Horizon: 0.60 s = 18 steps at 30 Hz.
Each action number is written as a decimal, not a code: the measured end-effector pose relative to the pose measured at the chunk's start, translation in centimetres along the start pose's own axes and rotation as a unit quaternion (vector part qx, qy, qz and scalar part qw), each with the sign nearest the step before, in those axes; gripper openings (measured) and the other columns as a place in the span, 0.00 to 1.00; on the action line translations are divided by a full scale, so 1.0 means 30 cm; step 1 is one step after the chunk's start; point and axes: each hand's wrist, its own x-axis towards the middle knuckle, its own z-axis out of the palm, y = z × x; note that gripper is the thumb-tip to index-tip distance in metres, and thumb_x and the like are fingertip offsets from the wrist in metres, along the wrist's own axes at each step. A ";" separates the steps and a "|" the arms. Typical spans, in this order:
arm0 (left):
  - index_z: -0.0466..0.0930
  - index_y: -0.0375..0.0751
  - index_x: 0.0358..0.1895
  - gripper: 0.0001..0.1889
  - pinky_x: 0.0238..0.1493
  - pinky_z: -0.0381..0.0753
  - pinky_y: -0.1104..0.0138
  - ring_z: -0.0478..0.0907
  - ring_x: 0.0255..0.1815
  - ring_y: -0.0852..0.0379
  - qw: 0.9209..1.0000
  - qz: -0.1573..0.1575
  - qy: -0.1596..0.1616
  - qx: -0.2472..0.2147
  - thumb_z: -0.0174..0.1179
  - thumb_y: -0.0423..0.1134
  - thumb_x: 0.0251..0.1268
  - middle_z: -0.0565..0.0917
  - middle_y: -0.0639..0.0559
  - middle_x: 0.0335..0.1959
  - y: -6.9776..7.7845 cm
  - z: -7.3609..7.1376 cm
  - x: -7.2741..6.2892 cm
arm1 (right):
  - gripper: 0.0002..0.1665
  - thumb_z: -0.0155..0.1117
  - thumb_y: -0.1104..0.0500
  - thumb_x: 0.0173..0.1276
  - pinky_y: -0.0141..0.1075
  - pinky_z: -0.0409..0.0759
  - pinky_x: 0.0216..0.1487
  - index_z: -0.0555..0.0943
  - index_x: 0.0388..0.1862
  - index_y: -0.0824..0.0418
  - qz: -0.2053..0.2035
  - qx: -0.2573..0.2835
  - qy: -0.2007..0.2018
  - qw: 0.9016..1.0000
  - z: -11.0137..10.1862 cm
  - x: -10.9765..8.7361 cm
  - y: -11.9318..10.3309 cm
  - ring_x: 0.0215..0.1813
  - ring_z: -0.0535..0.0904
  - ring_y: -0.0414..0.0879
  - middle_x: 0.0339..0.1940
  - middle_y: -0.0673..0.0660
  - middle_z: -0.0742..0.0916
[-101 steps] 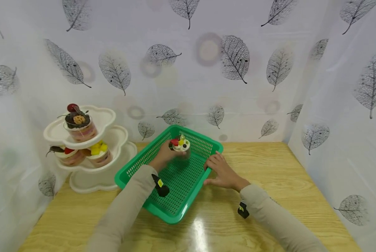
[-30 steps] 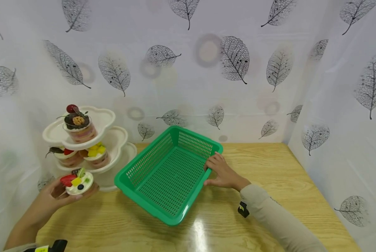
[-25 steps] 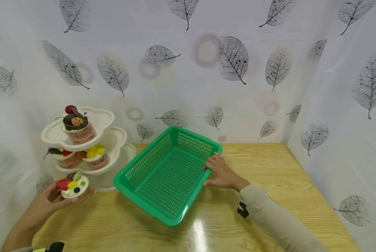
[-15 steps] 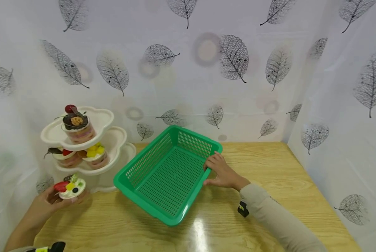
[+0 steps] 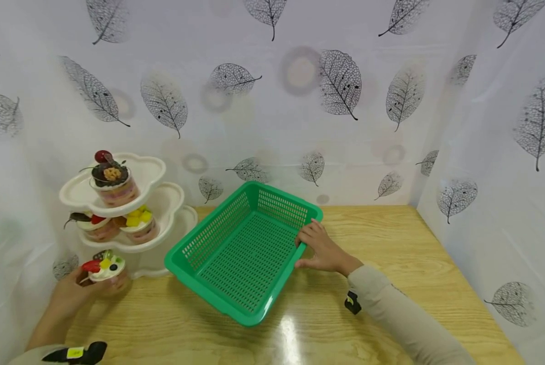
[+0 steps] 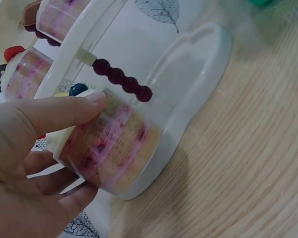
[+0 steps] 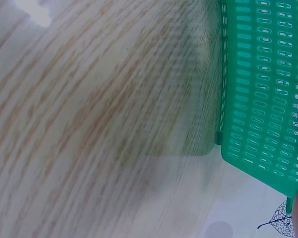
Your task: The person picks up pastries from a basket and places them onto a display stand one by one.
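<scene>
My left hand (image 5: 69, 296) grips a clear dessert cup (image 5: 113, 285) topped with strawberry, yellow fruit cubes and cream. In the left wrist view, thumb and fingers hold the layered pink cake cup (image 6: 111, 146) from its sides, over the bottom tier (image 6: 201, 74) of a white tiered stand (image 5: 151, 175). Whether its base touches that tier I cannot tell. On the right, my right hand (image 5: 324, 248) holds the rim of a green plastic basket (image 5: 254, 258) with nothing in it. Only a sliver of that hand shows in the right wrist view, beside the basket wall (image 7: 263, 89).
A chocolate-topped dessert cup (image 5: 116, 187) with a cherry stands on the top tier. The middle tier bears a mango-topped cup (image 5: 141, 230) and a strawberry-topped cup (image 5: 100, 228). A leaf-patterned curtain (image 5: 263, 121) encloses the wooden table (image 5: 368, 238). Dark red beads (image 6: 121, 79) form the stand's post.
My left hand has carried the dessert cup out of the basket, leftward to the stand's bottom tier, and tipped it more upright. The right hand has stayed on the basket rim.
</scene>
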 end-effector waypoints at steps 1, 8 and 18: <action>0.50 0.20 0.70 0.44 0.34 0.75 0.77 0.67 0.35 0.80 1.000 -0.008 0.007 0.004 0.64 0.47 0.63 0.78 0.51 0.47 0.006 0.004 0.005 | 0.45 0.36 0.18 0.57 0.61 0.45 0.72 0.76 0.37 0.56 0.001 0.000 0.000 1.000 -0.001 -0.001 -0.001 0.49 0.68 0.47 0.41 0.48 0.78; 0.45 0.21 0.72 0.48 0.32 0.68 0.83 0.63 0.61 0.38 0.997 -0.057 0.047 -0.029 0.63 0.49 0.63 0.56 0.25 0.69 0.043 0.041 0.039 | 0.45 0.38 0.19 0.57 0.64 0.47 0.70 0.77 0.37 0.57 -0.003 0.004 0.003 1.000 -0.001 -0.002 0.004 0.50 0.68 0.47 0.41 0.48 0.78; 0.53 0.25 0.70 0.42 0.35 0.72 0.84 0.63 0.36 0.83 0.995 -0.013 0.078 -0.067 0.65 0.45 0.62 0.71 0.54 0.53 0.020 0.092 0.074 | 0.47 0.36 0.18 0.57 0.62 0.46 0.71 0.77 0.38 0.57 0.003 -0.004 0.001 1.000 0.001 -0.004 0.004 0.50 0.68 0.47 0.41 0.48 0.78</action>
